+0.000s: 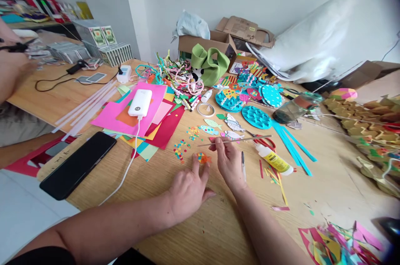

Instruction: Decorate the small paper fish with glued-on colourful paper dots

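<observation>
In the head view, my right hand pinches a thin wooden stick that lies almost level above the table. My left hand is open, its index and middle fingertips resting on a small orange paper fish with coloured spots. Just left of that fish lie loose paper dots, with smaller confetti pieces behind them. Other paper fish lie beyond the hands. Right of my right hand are a glue bottle on its side, red-handled scissors and a pen.
Coloured paper sheets lie left, with a white power bank on top and its cable trailing forward. A black phone sits near the left edge. Blue paper ovals, a glass jar and paper scraps occupy the right. Another person's arm shows far left.
</observation>
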A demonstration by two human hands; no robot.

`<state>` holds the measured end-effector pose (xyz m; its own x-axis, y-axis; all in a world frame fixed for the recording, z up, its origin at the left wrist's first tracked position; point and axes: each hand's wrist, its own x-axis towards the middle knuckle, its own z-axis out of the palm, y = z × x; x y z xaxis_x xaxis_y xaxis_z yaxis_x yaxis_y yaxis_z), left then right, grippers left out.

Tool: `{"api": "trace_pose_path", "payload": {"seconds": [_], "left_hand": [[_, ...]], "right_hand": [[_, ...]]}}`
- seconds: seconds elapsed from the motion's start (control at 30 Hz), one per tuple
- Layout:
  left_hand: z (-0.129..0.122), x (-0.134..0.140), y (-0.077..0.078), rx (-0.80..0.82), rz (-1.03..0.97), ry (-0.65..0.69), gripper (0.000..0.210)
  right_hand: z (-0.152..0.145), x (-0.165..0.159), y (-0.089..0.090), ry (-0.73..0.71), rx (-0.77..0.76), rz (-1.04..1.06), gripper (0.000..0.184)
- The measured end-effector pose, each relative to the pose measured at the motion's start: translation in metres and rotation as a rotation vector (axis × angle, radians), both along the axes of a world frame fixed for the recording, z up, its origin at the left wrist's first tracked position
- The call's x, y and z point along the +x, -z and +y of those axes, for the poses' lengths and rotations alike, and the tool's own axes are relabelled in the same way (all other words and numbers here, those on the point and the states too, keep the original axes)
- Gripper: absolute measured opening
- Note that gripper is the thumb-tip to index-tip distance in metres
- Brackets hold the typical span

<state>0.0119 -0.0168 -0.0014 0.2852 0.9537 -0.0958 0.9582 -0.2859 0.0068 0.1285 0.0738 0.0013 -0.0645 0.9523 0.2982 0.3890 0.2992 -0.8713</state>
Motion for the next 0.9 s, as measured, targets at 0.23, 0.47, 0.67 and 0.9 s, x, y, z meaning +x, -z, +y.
{"api": "trace_pose_path", "payload": {"seconds": [0.23,0.47,0.67,0.9], "left_hand": [[-0.001,-0.001,0.001,-0.004,0.002,0.015,0.069],[0.000,0.000,0.000,0.000,-0.013,0.003,0.070],[0.000,-0.001,-0.001,-0.011,-0.030,-0.014,0.072],[0.000,-0.001,-0.002,-0.009,-0.026,-0.012,0.072]], "right_hand": [[0.023,-0.005,-0.012,-0.033,0.073,-0.078,0.044],[0.044,-0.022,-0.005,0.010,0.105,-0.071,0.043],[0.048,-0.022,0.011,-0.048,0.110,-0.134,0.043],[0.047,-0.022,0.017,-0.088,0.102,-0.135,0.037]]}}
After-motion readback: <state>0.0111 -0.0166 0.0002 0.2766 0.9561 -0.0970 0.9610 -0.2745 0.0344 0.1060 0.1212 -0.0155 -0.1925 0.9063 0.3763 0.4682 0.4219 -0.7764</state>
